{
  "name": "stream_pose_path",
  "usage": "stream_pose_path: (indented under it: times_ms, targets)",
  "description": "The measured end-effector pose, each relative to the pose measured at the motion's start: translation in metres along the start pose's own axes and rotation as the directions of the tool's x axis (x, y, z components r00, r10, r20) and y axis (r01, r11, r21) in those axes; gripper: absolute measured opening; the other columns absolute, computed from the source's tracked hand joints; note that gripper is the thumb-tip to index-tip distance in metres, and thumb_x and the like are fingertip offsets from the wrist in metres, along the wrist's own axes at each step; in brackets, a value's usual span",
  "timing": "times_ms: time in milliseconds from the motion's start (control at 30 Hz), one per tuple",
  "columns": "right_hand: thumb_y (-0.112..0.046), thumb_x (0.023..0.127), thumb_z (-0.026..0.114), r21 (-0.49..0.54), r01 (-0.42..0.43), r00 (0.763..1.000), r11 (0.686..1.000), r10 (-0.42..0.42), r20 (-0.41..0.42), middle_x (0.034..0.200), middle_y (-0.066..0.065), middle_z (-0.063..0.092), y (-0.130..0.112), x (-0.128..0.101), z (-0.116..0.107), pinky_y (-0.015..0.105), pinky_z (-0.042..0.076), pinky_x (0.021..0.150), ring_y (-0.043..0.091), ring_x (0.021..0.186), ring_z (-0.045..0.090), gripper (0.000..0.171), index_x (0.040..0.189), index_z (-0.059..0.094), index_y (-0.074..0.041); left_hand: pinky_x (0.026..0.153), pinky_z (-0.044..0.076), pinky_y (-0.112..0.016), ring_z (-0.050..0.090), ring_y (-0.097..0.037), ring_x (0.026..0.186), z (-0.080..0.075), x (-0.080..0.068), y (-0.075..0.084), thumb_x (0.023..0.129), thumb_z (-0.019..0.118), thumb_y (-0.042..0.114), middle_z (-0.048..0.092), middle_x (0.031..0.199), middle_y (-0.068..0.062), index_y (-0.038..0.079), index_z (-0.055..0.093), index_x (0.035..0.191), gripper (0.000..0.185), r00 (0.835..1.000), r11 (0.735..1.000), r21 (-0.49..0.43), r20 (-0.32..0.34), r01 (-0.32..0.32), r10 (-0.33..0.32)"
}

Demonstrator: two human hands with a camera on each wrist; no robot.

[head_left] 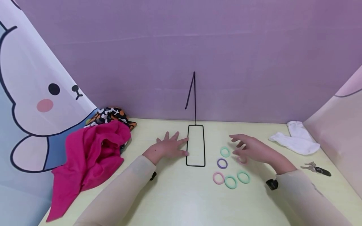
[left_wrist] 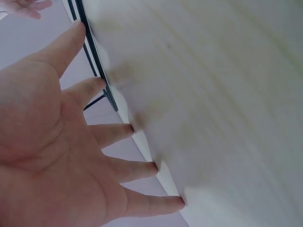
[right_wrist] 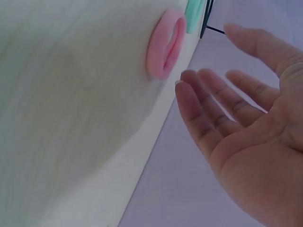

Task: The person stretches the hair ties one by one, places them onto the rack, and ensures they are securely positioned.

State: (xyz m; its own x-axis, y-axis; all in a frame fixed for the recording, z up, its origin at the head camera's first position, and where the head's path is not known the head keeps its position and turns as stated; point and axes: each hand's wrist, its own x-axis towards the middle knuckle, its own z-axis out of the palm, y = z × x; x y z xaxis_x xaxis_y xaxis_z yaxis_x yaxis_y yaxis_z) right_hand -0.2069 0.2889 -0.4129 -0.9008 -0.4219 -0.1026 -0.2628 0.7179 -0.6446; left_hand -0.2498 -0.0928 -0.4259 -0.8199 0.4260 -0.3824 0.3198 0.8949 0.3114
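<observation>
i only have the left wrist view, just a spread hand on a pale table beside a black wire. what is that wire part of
Observer: In the head view it is the flat rectangular base of a black wire stand with an upright rod rising at the far end. The left hand lies flat on the table with its fingertips at the base's left side.
Operator: what is the other hand doing
Observer: The right hand hovers open over a pink hair ring, holding nothing.
Operator: any more rings
Observer: Yes, five more lie right of the stand: green, purple, pink and two more green.
</observation>
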Motion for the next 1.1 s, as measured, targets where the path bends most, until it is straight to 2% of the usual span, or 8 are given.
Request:
stream_pose_path:
  times_ms: [100,200,400,467,567,700,833,1100]
  targets:
    - [-0.018,0.097,0.079,0.050,0.003,0.999,0.999,-0.005,0.043,0.148,0.023,0.060,0.003,0.005,0.003,0.030,0.060,0.085,0.036,0.122,0.065,0.075,0.161,0.043,-0.002,0.121,0.003,-0.088,-0.010,-0.054,0.165,0.000,0.001,0.000,0.102,0.053,0.071,-0.001,0.184,-0.007,0.048,0.023,0.169,0.077,1.000,1.000,0.000,0.005,0.000,0.000]
    - [-0.018,0.094,0.082,0.088,-0.012,0.996,0.996,0.004,0.084,0.144,0.022,0.060,0.005,0.010,0.006,0.031,0.060,0.074,0.034,0.119,0.062,0.077,0.160,0.044,-0.002,0.121,0.003,-0.088,-0.010,-0.055,0.165,0.000,0.001,0.000,0.102,0.053,0.071,-0.001,0.184,-0.008,0.047,0.022,0.169,0.077,1.000,1.000,-0.001,0.004,-0.004,0.004]
    - [-0.020,0.092,0.086,0.097,-0.056,0.989,0.994,0.042,0.140,0.132,0.021,0.059,0.006,0.019,0.013,0.031,0.051,0.049,0.019,0.076,0.058,0.074,0.154,0.050,-0.002,0.121,0.003,-0.088,-0.010,-0.054,0.165,0.001,0.002,0.000,0.102,0.054,0.072,-0.001,0.184,-0.008,0.047,0.022,0.169,0.078,1.000,1.000,0.003,0.008,-0.002,0.002]
    - [-0.022,0.091,0.086,0.082,-0.056,0.989,0.995,0.044,0.139,0.128,0.021,0.059,0.005,0.021,0.015,0.029,0.049,0.048,0.014,0.063,0.053,0.070,0.150,0.053,-0.002,0.121,0.003,-0.088,-0.010,-0.054,0.165,0.001,0.002,0.000,0.102,0.054,0.071,-0.001,0.184,-0.008,0.047,0.021,0.169,0.078,1.000,1.000,0.003,0.009,0.001,-0.001]
    - [-0.023,0.092,0.086,0.067,-0.036,0.990,0.997,0.027,0.136,0.123,0.020,0.059,0.003,0.023,0.016,0.027,0.049,0.052,0.011,0.057,0.050,0.063,0.143,0.057,-0.001,0.121,0.003,-0.088,-0.010,-0.055,0.165,0.001,0.002,0.000,0.102,0.054,0.072,-0.002,0.184,-0.008,0.048,0.021,0.169,0.079,1.000,1.000,0.008,0.010,0.001,-0.001]
    - [-0.025,0.092,0.086,0.029,-0.022,0.992,0.999,0.019,0.124,0.118,0.016,0.060,0.002,0.026,0.017,0.026,0.053,0.064,0.013,0.075,0.057,0.055,0.136,0.061,-0.004,0.121,0.004,-0.088,-0.009,-0.054,0.165,0.001,0.001,-0.001,0.101,0.053,0.073,-0.001,0.184,-0.007,0.048,0.021,0.169,0.078,1.000,1.000,0.011,0.009,-0.001,0.001]
    - [-0.025,0.090,0.088,0.021,-0.026,0.993,0.999,0.023,0.117,0.114,0.013,0.059,0.003,0.031,0.018,0.025,0.054,0.071,0.019,0.096,0.057,0.051,0.130,0.063,-0.006,0.121,0.004,-0.088,-0.009,-0.055,0.165,0.001,0.001,-0.001,0.101,0.053,0.073,-0.001,0.184,-0.007,0.049,0.021,0.169,0.079,1.000,1.000,0.016,0.008,-0.004,0.004]
    - [-0.029,0.091,0.087,-0.019,-0.025,0.994,1.000,0.027,0.103,0.111,0.007,0.062,0.005,0.038,0.020,0.024,0.051,0.082,0.018,0.101,0.056,0.045,0.126,0.066,-0.009,0.121,0.004,-0.089,-0.009,-0.056,0.165,0.001,0.002,-0.003,0.101,0.053,0.073,-0.001,0.184,-0.008,0.048,0.020,0.169,0.079,1.000,1.000,0.019,0.005,-0.007,0.006]
